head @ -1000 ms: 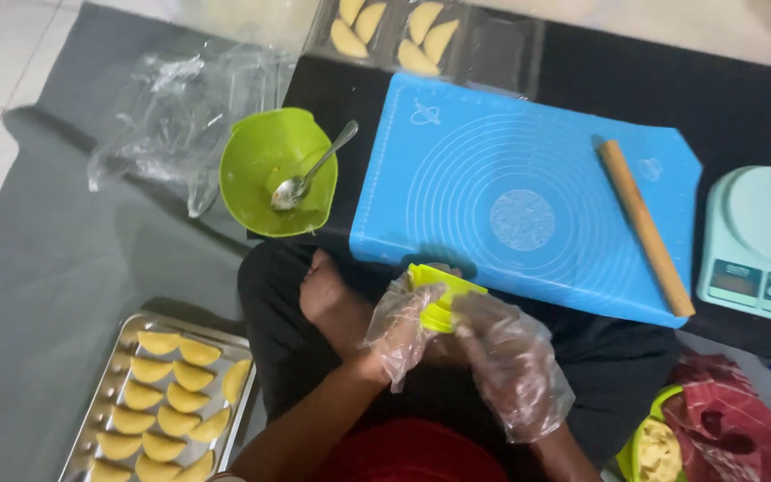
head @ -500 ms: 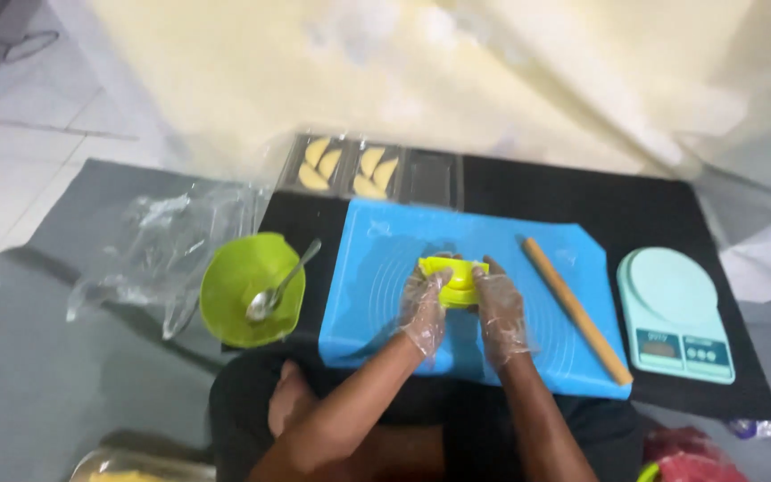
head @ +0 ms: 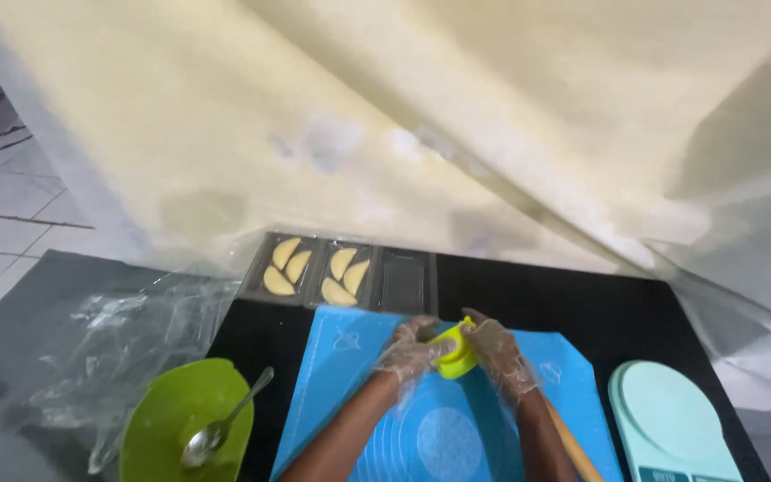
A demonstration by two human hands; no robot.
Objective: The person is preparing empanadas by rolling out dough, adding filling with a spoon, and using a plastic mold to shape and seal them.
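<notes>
Both my hands wear clear plastic gloves and meet over the far part of a blue silicone mat [head: 359,419]. My left hand [head: 414,350] and my right hand [head: 494,350] are both closed around a yellow folding dumpling mould [head: 453,354], which looks folded shut between them. Just beyond my hands stands a dark plastic tray [head: 406,284] with half-moon pastries [head: 343,277] in two of its compartments; the third compartment holds nothing.
A green bowl [head: 171,419] with a metal spoon [head: 221,428] stands at the lower left, crumpled clear plastic [head: 127,330] beside it. A mint kitchen scale [head: 671,424] sits at the lower right. A wooden rolling pin [head: 575,451] lies by my right forearm. A pale wall [head: 403,116] rises ahead.
The view has tilted up toward the wall, so the metal tray of pastries near my lap has left the frame. My hands, still on the yellow mould, have reached farther across the mat.
</notes>
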